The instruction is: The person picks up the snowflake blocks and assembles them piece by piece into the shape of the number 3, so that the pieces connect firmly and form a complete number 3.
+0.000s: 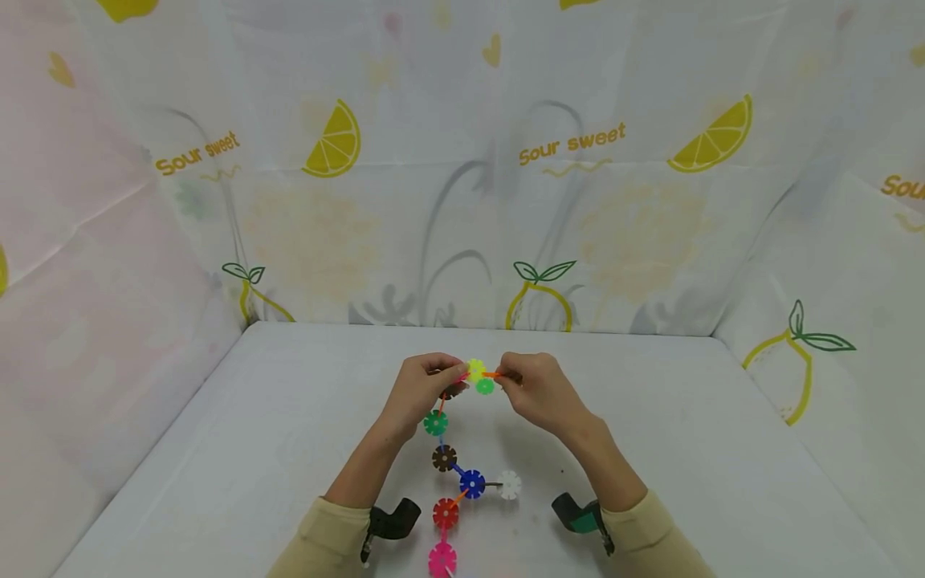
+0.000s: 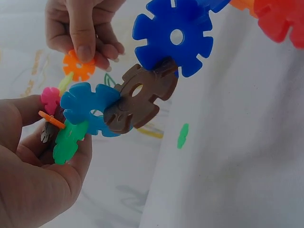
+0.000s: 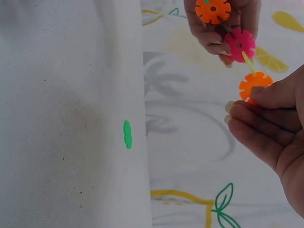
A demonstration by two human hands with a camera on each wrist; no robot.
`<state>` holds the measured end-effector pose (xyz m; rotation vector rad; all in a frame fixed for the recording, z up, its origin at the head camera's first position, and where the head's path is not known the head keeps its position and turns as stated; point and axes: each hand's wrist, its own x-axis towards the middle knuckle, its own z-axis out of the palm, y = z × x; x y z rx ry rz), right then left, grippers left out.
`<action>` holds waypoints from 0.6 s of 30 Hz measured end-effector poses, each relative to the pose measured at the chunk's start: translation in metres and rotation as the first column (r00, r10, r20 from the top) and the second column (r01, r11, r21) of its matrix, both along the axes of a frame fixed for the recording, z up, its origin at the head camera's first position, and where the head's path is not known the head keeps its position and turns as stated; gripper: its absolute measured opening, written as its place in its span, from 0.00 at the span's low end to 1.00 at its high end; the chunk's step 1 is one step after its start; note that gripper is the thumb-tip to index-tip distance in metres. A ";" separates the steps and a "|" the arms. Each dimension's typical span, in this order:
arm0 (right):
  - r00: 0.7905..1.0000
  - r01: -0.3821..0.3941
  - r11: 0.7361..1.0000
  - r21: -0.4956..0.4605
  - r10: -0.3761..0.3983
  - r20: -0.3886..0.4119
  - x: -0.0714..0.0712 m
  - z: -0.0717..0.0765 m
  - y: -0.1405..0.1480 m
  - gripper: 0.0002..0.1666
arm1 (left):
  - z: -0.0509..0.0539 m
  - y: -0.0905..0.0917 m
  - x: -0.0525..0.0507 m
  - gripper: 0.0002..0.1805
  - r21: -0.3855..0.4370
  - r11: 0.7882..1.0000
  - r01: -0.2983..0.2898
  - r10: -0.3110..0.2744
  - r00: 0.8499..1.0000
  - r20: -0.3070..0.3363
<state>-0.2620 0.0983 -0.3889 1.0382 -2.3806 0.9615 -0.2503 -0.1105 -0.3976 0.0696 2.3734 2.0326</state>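
A chain of notched plastic discs runs toward the person in the head view. Near its far end my left hand (image 1: pixel 413 393) grips it around a pink disc (image 2: pixel 50 99) and a dark brown disc. My right hand (image 1: pixel 545 395) pinches an orange disc (image 3: pixel 256 86) between thumb and fingers; this disc is slotted into the yellow disc (image 1: pixel 474 370) beside the pink one. Closer in follow a green disc (image 1: pixel 436 423), a light blue disc (image 2: pixel 90 108), a brown disc (image 1: pixel 444 458) and a blue disc (image 1: pixel 473 484). The left fingers partly hide the dark brown disc.
From the blue disc a side branch ends in a white disc (image 1: pixel 509 485). A red disc (image 1: pixel 445 513) and a pink disc (image 1: pixel 442 559) continue to the near edge. One loose green disc (image 3: pixel 127 134) lies on the white table (image 1: pixel 650 433), before a lemon-print cloth (image 1: pixel 462 241).
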 end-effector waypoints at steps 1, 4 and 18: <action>1.000 -0.002 1.000 -0.002 0.002 -0.005 0.000 0.000 0.000 0.09 | 0.000 0.001 0.000 0.11 0.002 1.000 0.000 0.000 1.000 0.000; 1.000 -0.002 1.000 -0.011 0.002 -0.018 -0.003 0.000 0.001 0.08 | 0.001 0.002 -0.002 0.11 0.001 1.000 -0.006 0.006 1.000 -0.007; 1.000 0.014 0.999 -0.051 -0.013 0.008 -0.012 -0.005 0.000 0.09 | -0.001 0.006 -0.012 0.12 -0.007 1.000 -0.019 0.019 1.000 -0.009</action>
